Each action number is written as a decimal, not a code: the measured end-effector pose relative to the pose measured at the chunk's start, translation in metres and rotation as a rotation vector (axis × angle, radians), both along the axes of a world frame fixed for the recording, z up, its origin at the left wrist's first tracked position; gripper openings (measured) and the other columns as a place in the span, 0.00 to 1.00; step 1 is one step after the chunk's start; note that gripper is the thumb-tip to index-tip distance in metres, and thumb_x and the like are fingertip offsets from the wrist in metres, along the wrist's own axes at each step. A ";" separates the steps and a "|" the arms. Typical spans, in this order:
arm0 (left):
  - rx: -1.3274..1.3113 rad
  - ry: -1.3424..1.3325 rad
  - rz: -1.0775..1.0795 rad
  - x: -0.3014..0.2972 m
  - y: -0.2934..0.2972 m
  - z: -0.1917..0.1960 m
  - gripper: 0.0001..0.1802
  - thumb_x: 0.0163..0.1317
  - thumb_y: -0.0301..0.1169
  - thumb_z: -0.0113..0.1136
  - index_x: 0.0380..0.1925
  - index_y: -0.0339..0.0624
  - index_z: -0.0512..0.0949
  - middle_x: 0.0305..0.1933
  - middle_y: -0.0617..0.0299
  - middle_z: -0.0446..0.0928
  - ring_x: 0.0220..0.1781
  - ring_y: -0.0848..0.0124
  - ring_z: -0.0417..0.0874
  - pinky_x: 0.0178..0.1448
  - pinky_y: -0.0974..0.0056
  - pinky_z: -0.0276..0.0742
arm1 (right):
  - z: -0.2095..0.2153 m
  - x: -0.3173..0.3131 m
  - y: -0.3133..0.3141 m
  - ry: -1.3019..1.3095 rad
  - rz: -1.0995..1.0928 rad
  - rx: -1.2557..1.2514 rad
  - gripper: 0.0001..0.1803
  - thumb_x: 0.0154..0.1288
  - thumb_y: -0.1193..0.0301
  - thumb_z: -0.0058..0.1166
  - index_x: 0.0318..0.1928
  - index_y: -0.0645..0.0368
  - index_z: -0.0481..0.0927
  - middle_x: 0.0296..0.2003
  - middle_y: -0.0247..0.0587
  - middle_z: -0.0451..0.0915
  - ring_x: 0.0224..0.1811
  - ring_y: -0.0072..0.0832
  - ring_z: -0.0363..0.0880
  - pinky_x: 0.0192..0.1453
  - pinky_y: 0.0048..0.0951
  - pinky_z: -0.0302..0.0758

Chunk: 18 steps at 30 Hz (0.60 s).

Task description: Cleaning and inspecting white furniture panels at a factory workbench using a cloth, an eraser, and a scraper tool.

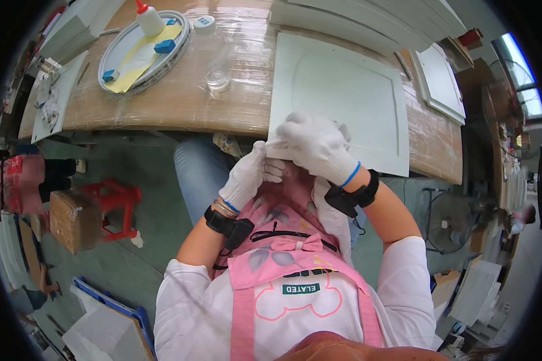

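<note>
The right hand (319, 147), somewhat blurred, covers part of the left fingers (273, 170), so I cannot tell whether anything is held between them. It hides also the seven o'clock corner of the white panel (343, 90). At one o'clock the stacked white boards (367, 24), and at nine o'clock a person in pink (27, 183), are cut off by the picture's rim.

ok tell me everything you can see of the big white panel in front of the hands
The white panel is a broad, flat, four-cornered board with a smooth, painted-looking face and a shallow inner outline setting off a border. It lies flat on the plastic-wrapped table, its near edge at about the table's front edge. The gloved right hand hides part of its near left side; whether they touch can't be told.
</note>
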State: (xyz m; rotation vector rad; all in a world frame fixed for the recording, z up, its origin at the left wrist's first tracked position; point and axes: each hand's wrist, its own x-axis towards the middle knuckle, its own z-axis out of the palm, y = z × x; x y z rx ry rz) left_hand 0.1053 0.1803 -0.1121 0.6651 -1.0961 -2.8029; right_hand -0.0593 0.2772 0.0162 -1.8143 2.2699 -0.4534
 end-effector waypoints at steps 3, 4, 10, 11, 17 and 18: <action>-0.086 -0.075 0.059 -0.009 0.009 0.003 0.31 0.79 0.55 0.40 0.48 0.36 0.78 0.40 0.56 0.82 0.35 0.67 0.83 0.41 0.62 0.82 | -0.030 0.009 -0.018 0.234 0.196 0.044 0.10 0.60 0.67 0.55 0.39 0.56 0.82 0.39 0.47 0.79 0.44 0.44 0.82 0.47 0.45 0.79; -0.140 -0.093 0.094 -0.008 0.007 0.001 0.29 0.78 0.53 0.43 0.47 0.37 0.78 0.37 0.56 0.82 0.34 0.66 0.83 0.40 0.62 0.82 | -0.040 -0.001 -0.025 0.239 0.155 -0.052 0.07 0.60 0.67 0.55 0.37 0.55 0.81 0.37 0.46 0.78 0.41 0.44 0.81 0.45 0.44 0.79; -0.136 -0.079 0.125 0.002 -0.009 -0.018 0.22 0.78 0.46 0.47 0.49 0.36 0.78 0.37 0.53 0.84 0.34 0.65 0.85 0.38 0.58 0.85 | -0.045 -0.008 -0.028 0.299 0.002 -0.123 0.08 0.63 0.66 0.54 0.37 0.55 0.80 0.37 0.42 0.80 0.42 0.41 0.82 0.44 0.40 0.79; -0.052 -0.063 0.168 0.001 -0.010 -0.019 0.22 0.78 0.46 0.47 0.53 0.38 0.77 0.40 0.53 0.85 0.36 0.64 0.86 0.39 0.56 0.84 | -0.029 0.007 -0.012 0.212 0.031 -0.142 0.08 0.64 0.64 0.54 0.36 0.55 0.80 0.37 0.41 0.80 0.43 0.41 0.82 0.45 0.39 0.79; -0.368 -0.130 0.027 -0.026 -0.008 0.007 0.18 0.76 0.44 0.50 0.44 0.39 0.76 0.25 0.64 0.76 0.21 0.73 0.74 0.25 0.67 0.70 | -0.048 0.000 0.075 0.103 -0.151 -0.168 0.11 0.56 0.65 0.61 0.36 0.57 0.82 0.37 0.44 0.80 0.43 0.44 0.83 0.47 0.41 0.79; -0.369 -0.128 0.024 -0.027 -0.007 0.009 0.18 0.76 0.44 0.50 0.44 0.39 0.76 0.25 0.64 0.76 0.21 0.73 0.74 0.25 0.67 0.70 | -0.038 -0.020 0.098 0.124 -0.245 -0.015 0.12 0.52 0.66 0.63 0.37 0.56 0.83 0.37 0.44 0.81 0.41 0.44 0.83 0.45 0.43 0.79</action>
